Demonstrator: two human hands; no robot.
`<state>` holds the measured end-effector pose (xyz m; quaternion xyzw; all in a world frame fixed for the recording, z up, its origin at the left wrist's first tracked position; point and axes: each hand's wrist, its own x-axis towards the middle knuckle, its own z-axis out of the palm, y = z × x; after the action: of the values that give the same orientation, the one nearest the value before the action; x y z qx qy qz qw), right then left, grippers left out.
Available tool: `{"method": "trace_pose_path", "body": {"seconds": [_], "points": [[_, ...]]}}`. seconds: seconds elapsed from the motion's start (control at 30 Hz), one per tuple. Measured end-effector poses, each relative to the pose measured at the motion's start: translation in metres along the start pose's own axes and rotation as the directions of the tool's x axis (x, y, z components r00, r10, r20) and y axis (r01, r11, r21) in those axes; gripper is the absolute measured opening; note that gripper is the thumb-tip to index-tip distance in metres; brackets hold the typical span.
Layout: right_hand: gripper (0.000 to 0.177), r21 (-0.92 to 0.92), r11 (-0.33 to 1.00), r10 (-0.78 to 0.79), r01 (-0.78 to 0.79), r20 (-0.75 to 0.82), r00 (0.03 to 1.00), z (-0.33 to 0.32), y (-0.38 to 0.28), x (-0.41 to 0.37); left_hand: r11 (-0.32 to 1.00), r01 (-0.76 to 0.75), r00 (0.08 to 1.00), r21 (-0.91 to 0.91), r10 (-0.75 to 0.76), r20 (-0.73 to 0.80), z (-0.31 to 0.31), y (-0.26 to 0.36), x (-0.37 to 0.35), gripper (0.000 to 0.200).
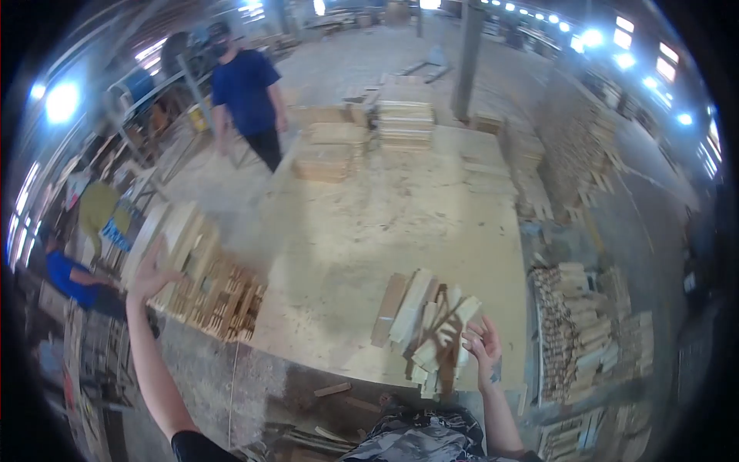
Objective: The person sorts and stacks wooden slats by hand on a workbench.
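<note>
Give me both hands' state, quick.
Left hand: open, fingers spread, nothing visibly held.
Right hand: fingers partly curled by the loose wood pieces; grip cannot be told.

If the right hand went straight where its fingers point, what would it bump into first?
Probably the messy pile of wood sticks on the table, right by the fingers. But the right hand might be higher up; I can't tell.

The shirt (248, 91) on the standing person, out past the left hand (156, 273), is dark blue. Near that hand, the seated person's top (71, 276) is bright blue. By the right hand (482, 343), the loose sticks (412, 306) are pale yellow and brown, and the cloth (419, 435) below it has gray and black patches.
</note>
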<state>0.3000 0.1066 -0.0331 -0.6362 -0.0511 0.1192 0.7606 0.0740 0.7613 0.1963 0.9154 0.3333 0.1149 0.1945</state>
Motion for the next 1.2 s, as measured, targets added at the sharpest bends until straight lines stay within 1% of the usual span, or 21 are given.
{"method": "trace_pose_path", "body": {"seconds": [0.07, 0.13, 0.2, 0.23, 0.3, 0.33, 0.37, 0.4, 0.43, 0.47, 0.5, 0.53, 0.6, 0.67, 0.73, 0.8, 0.87, 0.93, 0.97, 1.07, 1.2], "points": [[0.063, 0.038, 0.999, 0.002, 0.002, -0.115, 0.993, -0.022, 0.006, -0.001, 0.999, -0.051, 0.999, -0.011, 0.051, -0.007, 0.001, -0.024, 0.007, 0.111], [0.051, -0.013, 0.996, -0.085, 0.086, -0.380, 0.921, -0.060, 0.031, -0.002, 0.999, -0.017, 0.998, 0.038, 0.019, -0.066, 0.001, -0.021, 0.002, 0.102], [0.045, -0.139, 0.983, -0.178, 0.119, -0.568, 0.803, -0.118, 0.058, -0.008, 0.903, 0.095, 0.982, 0.419, -0.017, -0.187, -0.003, 0.073, -0.034, 0.079], [0.044, -0.238, 0.970, -0.195, 0.052, -0.631, 0.751, -0.148, 0.077, -0.014, 0.903, 0.055, 0.943, 0.427, 0.093, -0.318, 0.013, 0.080, -0.037, 0.071], [0.040, -0.400, 0.909, -0.237, -0.118, -0.729, 0.642, -0.215, 0.125, -0.037, 0.891, -0.007, 0.783, 0.455, 0.288, -0.551, 0.051, 0.090, -0.047, 0.056], [0.036, -0.454, 0.852, -0.171, -0.261, -0.712, 0.681, -0.261, 0.170, -0.054, 0.956, -0.060, 0.762, 0.288, 0.230, -0.606, 0.081, 0.126, -0.058, 0.042], [0.033, -0.505, 0.769, -0.096, -0.392, -0.698, 0.710, -0.302, 0.213, -0.082, 0.969, -0.131, 0.791, 0.208, 0.229, -0.567, 0.110, 0.150, -0.067, 0.041], [0.031, -0.533, 0.668, 0.018, -0.519, -0.686, 0.727, -0.341, 0.250, -0.111, 0.974, -0.192, 0.818, 0.121, 0.227, -0.529, 0.143, 0.171, -0.076, 0.039], [0.030, -0.576, 0.506, 0.218, -0.642, -0.634, 0.742, -0.376, 0.289, -0.147, 0.970, -0.242, 0.840, -0.002, 0.209, -0.501, 0.186, 0.191, -0.085, 0.036], [0.030, -0.679, 0.321, 0.414, -0.660, -0.526, 0.743, -0.410, 0.323, -0.185, 0.951, -0.281, 0.861, -0.128, 0.191, -0.471, 0.227, 0.215, -0.097, 0.033], [0.031, -0.769, 0.212, 0.572, -0.603, -0.403, 0.715, -0.440, 0.353, -0.217, 0.954, -0.294, 0.853, -0.061, 0.233, -0.467, 0.256, 0.252, -0.114, 0.031], [0.030, -0.903, 0.171, 0.543, -0.394, -0.247, 0.802, -0.445, 0.333, -0.243, 0.952, -0.307, 0.844, 0.007, 0.275, -0.460, 0.284, 0.290, -0.130, 0.028], [0.027, -0.804, 0.216, 0.621, -0.555, -0.325, 0.713, -0.462, 0.307, -0.252, 0.921, -0.287, 0.890, -0.262, 0.156, -0.428, 0.349, 0.353, -0.153, 0.024], [0.025, -0.622, 0.306, 0.634, -0.721, -0.431, 0.642, -0.490, 0.285, -0.244, 0.869, -0.273, 0.936, -0.412, 0.140, -0.324, 0.400, 0.434, -0.178, 0.021], [0.022, -0.394, 0.438, 0.627, -0.808, -0.509, 0.589, -0.524, 0.266, -0.226, 0.813, -0.331, 0.936, -0.479, 0.222, -0.272, 0.474, 0.485, -0.186, 0.021], [0.021, -0.107, 0.595, 0.610, -0.796, -0.585, 0.534, -0.557, 0.245, -0.202, 0.759, -0.147, 0.983, -0.635, 0.181, -0.012, 0.493, 0.577, -0.203, 0.020], [0.019, 0.107, 0.721, 0.575, -0.684, -0.642, 0.506, -0.597, 0.229, -0.176, 0.749, -0.110, 0.979, -0.653, 0.196, 0.060, 0.519, 0.641, -0.207, 0.021], [0.018, 0.175, 0.778, 0.560, -0.604, -0.629, 0.539, -0.646, 0.223, -0.152, 0.736, -0.088, 0.971, -0.672, 0.214, 0.107, 0.543, 0.681, -0.210, 0.022], [0.025, 0.217, 0.780, 0.593, -0.587, -0.556, 0.583, -0.674, 0.225, -0.139, 0.726, -0.086, 0.966, -0.682, 0.227, 0.120, 0.557, 0.693, -0.209, 0.022], [0.025, 0.194, 0.828, 0.527, -0.525, -0.590, 0.612, -0.714, 0.224, -0.094, 0.717, -0.055, 0.966, -0.695, 0.214, 0.145, 0.599, 0.704, -0.193, 0.024], [0.027, 0.058, 0.836, 0.460, -0.546, -0.617, 0.639, -0.694, 0.188, -0.019, 0.590, 0.050, 0.979, -0.806, 0.129, 0.156, 0.631, 0.704, -0.174, 0.027]]}}
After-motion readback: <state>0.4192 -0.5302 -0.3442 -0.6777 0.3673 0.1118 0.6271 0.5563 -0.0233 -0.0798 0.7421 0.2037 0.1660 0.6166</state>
